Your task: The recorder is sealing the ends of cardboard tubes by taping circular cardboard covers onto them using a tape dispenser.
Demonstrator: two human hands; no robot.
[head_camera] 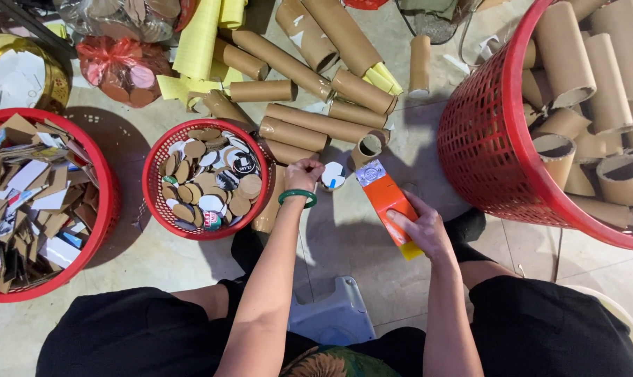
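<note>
on the floor between the baskets, the right hand (422, 230) grips an orange-wrapped tube (388, 204); the left hand (304, 174) pinches a white disc (332, 174) beside its open end. a loose pinch could drop the disc.

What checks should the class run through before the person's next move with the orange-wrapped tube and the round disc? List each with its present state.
1. Right hand has a firm grip on the orange-wrapped cardboard tube: ok, fingers wrap its lower part.
2. Tube's silver end faces away from the person, unobstructed: ok.
3. Left hand holds the white-and-blue round disc: cannot tell, fingertips are at its edge, grip hidden.
4. Disc is seated on the tube's end: not ok, it lies beside it, apart.
5. Small red basket of round cardboard discs sits beside the left hand: ok.
6. Large red basket of plain brown tubes stands to the right: ok.
</note>
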